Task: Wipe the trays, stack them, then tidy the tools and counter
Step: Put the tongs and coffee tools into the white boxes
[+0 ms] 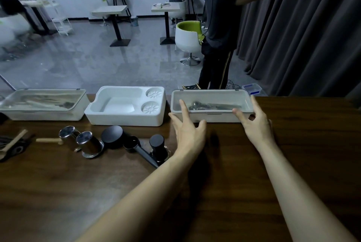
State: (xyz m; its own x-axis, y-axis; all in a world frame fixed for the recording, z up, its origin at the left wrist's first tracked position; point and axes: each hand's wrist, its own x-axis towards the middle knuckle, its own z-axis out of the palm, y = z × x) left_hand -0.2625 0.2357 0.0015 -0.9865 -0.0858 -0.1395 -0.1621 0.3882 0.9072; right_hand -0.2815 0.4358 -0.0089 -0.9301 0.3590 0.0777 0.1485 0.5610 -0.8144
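Three white containers line the far edge of the dark wooden counter. At the right is a lidded box with a clear lid and dark utensils inside. My left hand has spread fingers at its front left, the index finger over the lid. My right hand has spread fingers at its front right corner. Neither hand grips anything. A white foam tray with two round recesses sits in the middle. Another lidded box stands at the left.
Loose tools lie at the left front: two steel cups, a black round lid, a black scoop, a black tamper, a wooden-handled tool. A person stands beyond the counter beside grey curtains.
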